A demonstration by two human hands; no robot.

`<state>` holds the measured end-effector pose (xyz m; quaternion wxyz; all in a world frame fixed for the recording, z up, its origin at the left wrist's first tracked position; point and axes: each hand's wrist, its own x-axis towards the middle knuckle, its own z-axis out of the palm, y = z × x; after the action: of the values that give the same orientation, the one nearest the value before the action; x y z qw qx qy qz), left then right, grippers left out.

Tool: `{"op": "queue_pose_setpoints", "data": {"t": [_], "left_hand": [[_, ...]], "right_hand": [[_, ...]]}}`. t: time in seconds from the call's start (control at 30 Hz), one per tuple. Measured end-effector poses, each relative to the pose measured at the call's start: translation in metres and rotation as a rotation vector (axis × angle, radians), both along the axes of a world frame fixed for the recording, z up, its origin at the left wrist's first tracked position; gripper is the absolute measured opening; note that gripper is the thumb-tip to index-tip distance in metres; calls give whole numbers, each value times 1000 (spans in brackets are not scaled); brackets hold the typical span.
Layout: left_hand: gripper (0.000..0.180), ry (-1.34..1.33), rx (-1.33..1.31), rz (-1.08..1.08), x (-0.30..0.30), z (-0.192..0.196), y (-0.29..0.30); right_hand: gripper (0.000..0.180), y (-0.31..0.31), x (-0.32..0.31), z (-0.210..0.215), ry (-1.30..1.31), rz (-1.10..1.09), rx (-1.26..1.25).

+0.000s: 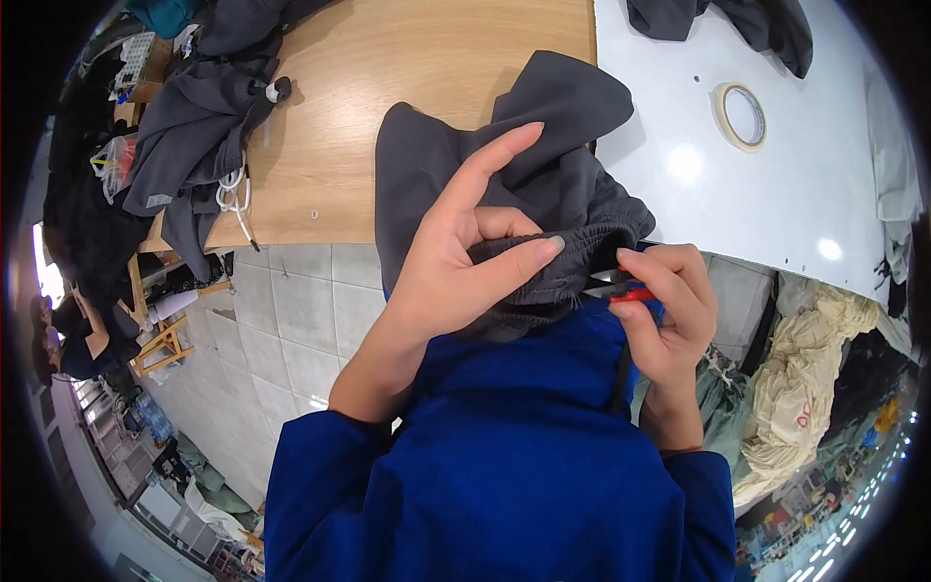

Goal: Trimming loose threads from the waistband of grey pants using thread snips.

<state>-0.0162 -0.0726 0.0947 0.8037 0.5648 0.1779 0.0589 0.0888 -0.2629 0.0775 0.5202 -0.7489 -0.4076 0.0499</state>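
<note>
A dark grey garment with a gathered elastic edge lies over the front of the table and hangs toward my lap. My left hand grips this edge between its thumb and curled fingers, while its index finger points up and away. Some of those fingers are hidden behind the cloth. In my right hand are small thread snips with red handles, pinched between thumb and fingers. Their metal blades point left, beside the elastic edge. Short loose threads stick out along the edge near the blades.
A roll of tape lies on the white tabletop, right of the wooden tabletop. More dark grey garments with a white cord are heaped at left. Cream cloth is piled at right. A person is at far left.
</note>
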Motion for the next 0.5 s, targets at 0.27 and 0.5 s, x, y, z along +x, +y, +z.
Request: {"op": "queue_pose_setpoints", "data": {"t": [0.27, 0.5], "left_hand": [[79, 68, -158, -2, 9, 11, -7], [77, 17, -119, 30, 5, -2, 5]], "right_hand": [[39, 13, -2, -4, -247, 181, 79], [24, 5, -9, 5, -256, 496, 255]]}}
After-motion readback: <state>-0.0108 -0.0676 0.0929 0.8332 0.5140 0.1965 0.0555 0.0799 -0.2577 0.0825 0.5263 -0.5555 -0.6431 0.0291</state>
